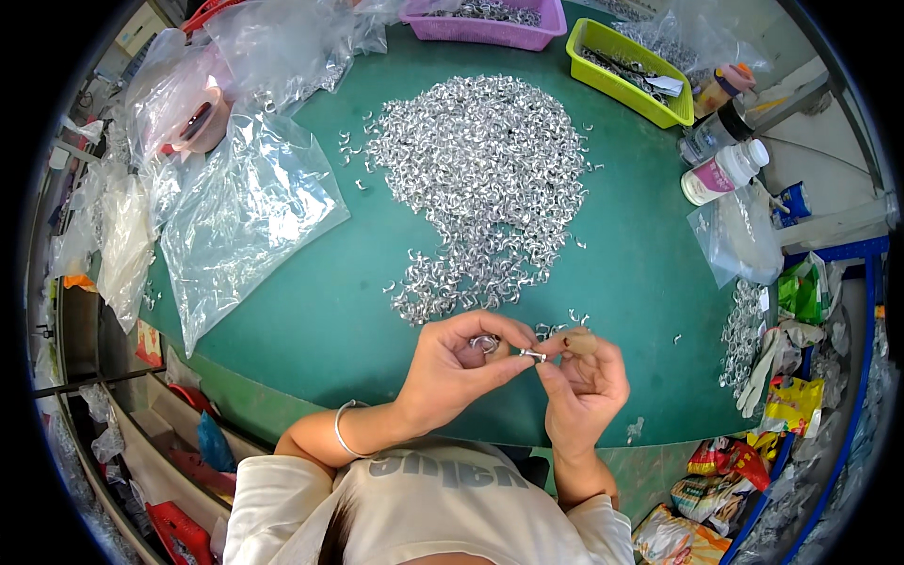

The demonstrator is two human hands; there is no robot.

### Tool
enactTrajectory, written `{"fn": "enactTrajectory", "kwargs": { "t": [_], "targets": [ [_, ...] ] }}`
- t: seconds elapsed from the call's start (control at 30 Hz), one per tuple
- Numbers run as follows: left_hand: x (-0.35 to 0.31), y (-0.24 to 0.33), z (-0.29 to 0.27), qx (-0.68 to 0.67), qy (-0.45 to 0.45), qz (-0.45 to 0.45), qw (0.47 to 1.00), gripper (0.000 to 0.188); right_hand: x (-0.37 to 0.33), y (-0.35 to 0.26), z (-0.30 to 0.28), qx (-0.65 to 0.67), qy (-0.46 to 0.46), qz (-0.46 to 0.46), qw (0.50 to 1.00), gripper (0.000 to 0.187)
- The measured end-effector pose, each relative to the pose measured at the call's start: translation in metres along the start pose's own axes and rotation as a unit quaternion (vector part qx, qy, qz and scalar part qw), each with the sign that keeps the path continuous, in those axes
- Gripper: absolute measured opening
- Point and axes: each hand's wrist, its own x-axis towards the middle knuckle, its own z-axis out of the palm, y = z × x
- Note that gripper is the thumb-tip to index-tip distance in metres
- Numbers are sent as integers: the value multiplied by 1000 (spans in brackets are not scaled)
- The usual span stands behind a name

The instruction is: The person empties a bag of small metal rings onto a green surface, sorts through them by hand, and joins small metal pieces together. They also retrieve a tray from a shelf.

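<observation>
1. Position: a small, bright silvery metal piece (533,355) sits between the fingertips of both hands, above the near part of the desk (358,259), which has a smooth green top.
2. Finger state: the thumb and index finger of the left hand (447,367) are clamped on one end; the thumb and index finger of the right hand (586,388) close on the other end.
3. Secondary load: shiny curved metal pieces (485,344) rest within the curled fingers of the left hand.
4. Handling (judged): the held piece is likely light, stiff and hard to deform by fingertip force; its polished surface may slip.
5. Grip point (judged): take hold at the ends with the finger pads, leaving the middle exposed.
6. Finger covering: a tan, matte wrap (581,346) encloses a right-hand fingertip.
7. Stock: a broad heap of silvery, crescent-shaped metal parts (480,160) lies beyond the fingers, its narrow tail nearest the left hand.
8. Surroundings: a clear, creased plastic bag (250,221) lies flat, forward and left of the fingers; a yellow-green, rectangular plastic basket (629,92) stands far forward and right.
</observation>
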Motion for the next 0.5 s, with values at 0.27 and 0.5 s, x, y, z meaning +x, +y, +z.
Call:
{"fn": "enactTrajectory", "kwargs": {
  "t": [0.27,0.5],
  "targets": [
    [-2,0,1,-35,-13,-31,999,12,-5,-9,3,-132,1,-72,989,29],
    [-3,7,4,-34,-10,-90,995,12,-6,-13,5,-154,4,-97,983,26]
  ]
}}
